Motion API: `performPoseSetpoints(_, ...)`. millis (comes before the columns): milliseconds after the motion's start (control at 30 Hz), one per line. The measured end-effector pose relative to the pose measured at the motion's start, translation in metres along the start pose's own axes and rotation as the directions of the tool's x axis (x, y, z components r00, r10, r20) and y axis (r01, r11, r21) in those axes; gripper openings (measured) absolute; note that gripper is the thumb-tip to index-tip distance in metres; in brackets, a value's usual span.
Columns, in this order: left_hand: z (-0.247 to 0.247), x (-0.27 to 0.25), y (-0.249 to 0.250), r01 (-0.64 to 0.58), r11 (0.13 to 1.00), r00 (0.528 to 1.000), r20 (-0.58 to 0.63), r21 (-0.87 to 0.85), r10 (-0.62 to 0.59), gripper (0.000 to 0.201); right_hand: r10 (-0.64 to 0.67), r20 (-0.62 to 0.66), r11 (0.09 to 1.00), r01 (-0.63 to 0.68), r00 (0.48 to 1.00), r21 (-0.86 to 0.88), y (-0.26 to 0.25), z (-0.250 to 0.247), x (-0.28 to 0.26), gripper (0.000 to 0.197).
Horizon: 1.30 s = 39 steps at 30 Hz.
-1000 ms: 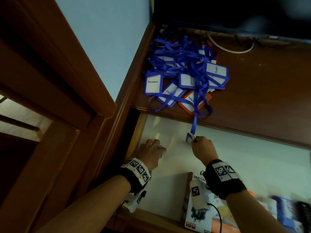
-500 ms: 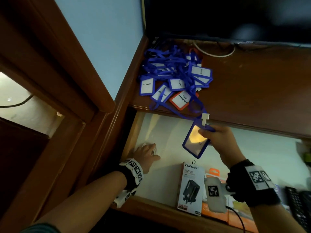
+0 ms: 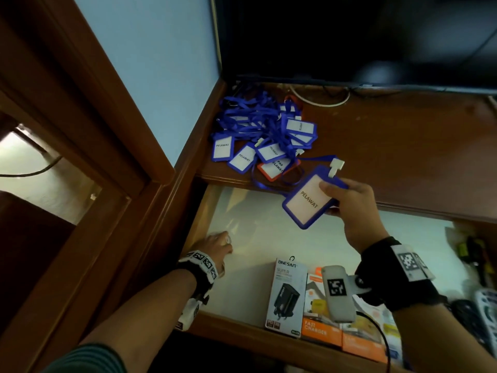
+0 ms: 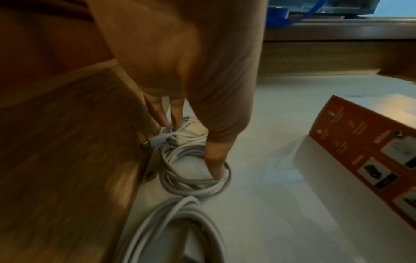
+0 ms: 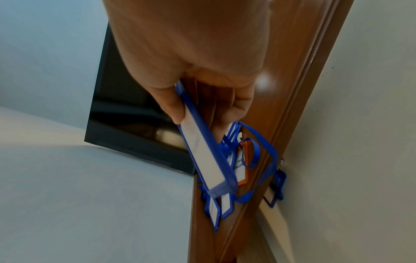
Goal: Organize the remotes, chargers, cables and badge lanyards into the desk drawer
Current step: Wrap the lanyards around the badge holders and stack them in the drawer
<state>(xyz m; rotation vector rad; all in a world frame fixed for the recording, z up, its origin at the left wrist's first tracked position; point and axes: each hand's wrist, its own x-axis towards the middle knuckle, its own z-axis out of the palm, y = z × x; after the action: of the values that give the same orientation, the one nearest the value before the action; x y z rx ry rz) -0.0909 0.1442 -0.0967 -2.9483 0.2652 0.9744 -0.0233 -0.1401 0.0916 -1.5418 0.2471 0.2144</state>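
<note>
- Inside the drawer [image 3: 242, 211] already: charger boxes [image 3: 286, 294] at its front edge, white cables [image 4: 193, 170] in its left corner, left hand [image 3: 215, 247] with fingers straight, pressing them.
- Right hand [image 3: 352, 208] pinches one badge [image 3: 309, 200] above the drawer.
- Lanyard pile [image 3: 266, 135] sits on the worktop [image 3: 403, 157] behind the drawer, so a fair bit left, I reckon.

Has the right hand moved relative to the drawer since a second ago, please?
Yes. The right hand rose from the drawer floor to the desk edge, now gripping a badge holder.
</note>
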Motion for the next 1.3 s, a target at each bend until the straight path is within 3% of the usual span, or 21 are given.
performPoseSetpoints(133,-0.020,0.001,0.017,0.091,0.987,0.995,-0.027,-0.130,-0.095,0.073,-0.008,0.020,1.000,0.007,1.000,0.003,-0.007,-0.010,-0.007,0.004)
performPoseSetpoints(200,-0.048,0.001,0.037,0.058,0.944,0.978,-0.173,-0.326,-0.120,0.065,-0.027,0.031,1.000,0.027,0.999,-0.007,-0.011,-0.017,-0.009,0.003)
performPoseSetpoints(267,-0.085,-0.001,0.060,-0.072,0.879,0.894,-0.422,-0.472,-0.153,0.058,-0.046,0.048,0.999,0.048,0.998,-0.027,-0.015,-0.027,-0.010,0.005)
performPoseSetpoints(333,-0.129,-0.006,0.085,-0.270,0.811,0.758,-0.634,-0.520,-0.154,0.058,-0.068,0.088,0.995,0.074,0.994,-0.061,-0.021,-0.039,-0.013,0.008)
performPoseSetpoints(433,-0.193,-0.019,0.126,-0.501,0.725,0.651,-0.757,-0.472,-0.043,0.072,-0.093,0.167,0.983,0.117,0.982,-0.143,-0.032,-0.055,-0.018,0.007)
performPoseSetpoints(500,-0.224,-0.017,0.152,-0.549,0.728,0.665,-0.742,-0.411,0.083,0.076,-0.095,0.216,0.971,0.138,0.972,-0.195,-0.038,-0.066,-0.021,0.008)
performPoseSetpoints(533,-0.235,-0.013,0.163,-0.543,0.742,0.698,-0.702,-0.392,0.139,0.069,-0.089,0.238,0.964,0.144,0.967,-0.223,-0.040,-0.071,-0.022,0.011)
performPoseSetpoints(600,-0.247,0.000,0.184,-0.480,0.821,0.772,-0.593,-0.311,0.227,0.032,-0.082,0.249,0.953,0.148,0.965,-0.263,-0.042,-0.083,-0.024,0.013)
performPoseSetpoints(633,-0.252,0.007,0.191,-0.432,0.861,0.807,-0.542,-0.269,0.236,0.008,-0.081,0.234,0.952,0.145,0.969,-0.271,-0.042,-0.089,-0.025,0.014)
performPoseSetpoints(733,-0.255,0.027,0.190,-0.203,0.947,0.875,-0.480,-0.248,0.062,0.023,-0.084,0.120,0.967,0.110,0.989,-0.232,-0.039,-0.117,-0.028,0.017)
performPoseSetpoints(867,-0.252,0.040,0.157,0.023,0.930,0.825,-0.518,-0.368,-0.225,0.025,-0.080,-0.106,0.994,0.071,0.991,-0.081,-0.032,-0.163,-0.032,0.018)
performPoseSetpoints(1033,-0.253,0.044,0.130,0.143,0.819,0.780,-0.446,-0.556,-0.439,0.025,-0.041,-0.341,0.989,0.087,0.939,0.119,-0.022,-0.200,-0.033,0.020)
performPoseSetpoints(1133,-0.252,0.043,0.126,0.164,0.717,0.786,-0.349,-0.678,-0.510,0.027,-0.013,-0.429,0.975,0.107,0.903,0.197,-0.015,-0.210,-0.033,0.023)
performPoseSetpoints(1267,-0.233,0.032,0.145,0.100,0.600,0.810,-0.286,-0.794,-0.513,0.015,0.086,-0.417,0.958,0.039,0.905,0.283,0.004,-0.208,-0.036,0.019)
performPoseSetpoints(1300,-0.224,0.028,0.153,0.072,0.565,0.811,-0.281,-0.822,-0.513,0.022,0.118,-0.400,0.950,0.013,0.909,0.311,0.010,-0.203,-0.038,0.019)
